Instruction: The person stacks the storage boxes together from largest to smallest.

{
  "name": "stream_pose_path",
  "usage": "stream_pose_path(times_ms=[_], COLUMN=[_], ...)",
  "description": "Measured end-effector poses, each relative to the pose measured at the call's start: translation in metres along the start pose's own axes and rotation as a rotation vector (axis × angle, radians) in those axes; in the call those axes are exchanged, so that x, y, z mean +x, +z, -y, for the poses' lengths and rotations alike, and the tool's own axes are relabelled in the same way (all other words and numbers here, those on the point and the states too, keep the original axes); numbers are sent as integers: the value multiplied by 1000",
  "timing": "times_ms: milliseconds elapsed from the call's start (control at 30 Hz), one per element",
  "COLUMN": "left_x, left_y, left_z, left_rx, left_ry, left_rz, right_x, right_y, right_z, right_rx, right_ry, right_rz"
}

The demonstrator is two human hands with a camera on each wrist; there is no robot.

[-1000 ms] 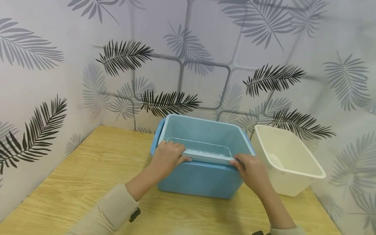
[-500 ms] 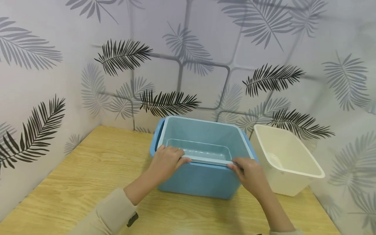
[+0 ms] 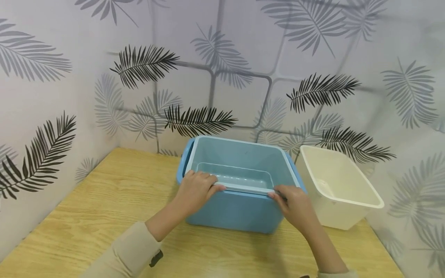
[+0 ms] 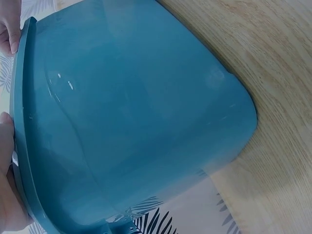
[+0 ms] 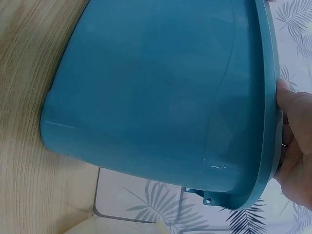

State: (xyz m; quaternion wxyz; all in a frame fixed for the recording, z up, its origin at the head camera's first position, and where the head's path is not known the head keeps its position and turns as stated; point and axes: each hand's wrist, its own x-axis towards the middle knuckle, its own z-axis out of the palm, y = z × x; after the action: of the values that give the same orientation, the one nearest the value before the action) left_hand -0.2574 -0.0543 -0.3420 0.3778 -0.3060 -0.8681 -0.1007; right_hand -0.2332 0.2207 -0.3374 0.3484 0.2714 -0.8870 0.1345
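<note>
A light blue bin [image 3: 243,154] sits nested inside a darker blue bin [image 3: 236,212] on the table. The left hand [image 3: 196,192] grips the inner bin's front rim near its left corner, thumb along the front. The right hand [image 3: 295,202] pinches the same rim near the right corner. From the left wrist view, the outer bin's wall [image 4: 136,107] fills the middle, with the left hand [image 4: 9,180] at its rim. In the right wrist view the right hand [image 5: 297,141] holds the rim beside the outer bin [image 5: 146,97].
A cream bin [image 3: 344,185] stands right of the blue bins, its rim angled. The wooden table [image 3: 114,200] extends left and in front of them. A wall with leaf patterns [image 3: 243,58] rises behind.
The inner bin's front rim has dropped slightly toward the outer bin's rim, with both hands moving down on it. The cream bin stays beside them.
</note>
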Motion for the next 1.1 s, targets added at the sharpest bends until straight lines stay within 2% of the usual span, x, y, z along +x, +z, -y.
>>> stream_pose_path(times_ms=[233, 400, 533, 700, 867, 1100], left_x=[0, 1, 5, 15, 22, 30], left_y=[3, 3, 6, 15, 26, 36], left_z=[0, -6, -17, -35, -51, -73], left_rx=[22, 96, 112, 79, 75, 104], left_ry=[18, 28, 55, 83, 93, 146], left_rz=[-9, -47, -101, -130, -107, -71], right_x=[-3, -10, -18, -28, -39, -60], right_y=[0, 2, 2, -3, -6, -12], right_z=[-4, -10, -15, -22, -32, -48], right_rx=[35, 90, 144, 124, 96, 50], right_ry=[16, -38, -90, -76, -49, 28], right_rz=[20, -56, -140, -202, -229, -239])
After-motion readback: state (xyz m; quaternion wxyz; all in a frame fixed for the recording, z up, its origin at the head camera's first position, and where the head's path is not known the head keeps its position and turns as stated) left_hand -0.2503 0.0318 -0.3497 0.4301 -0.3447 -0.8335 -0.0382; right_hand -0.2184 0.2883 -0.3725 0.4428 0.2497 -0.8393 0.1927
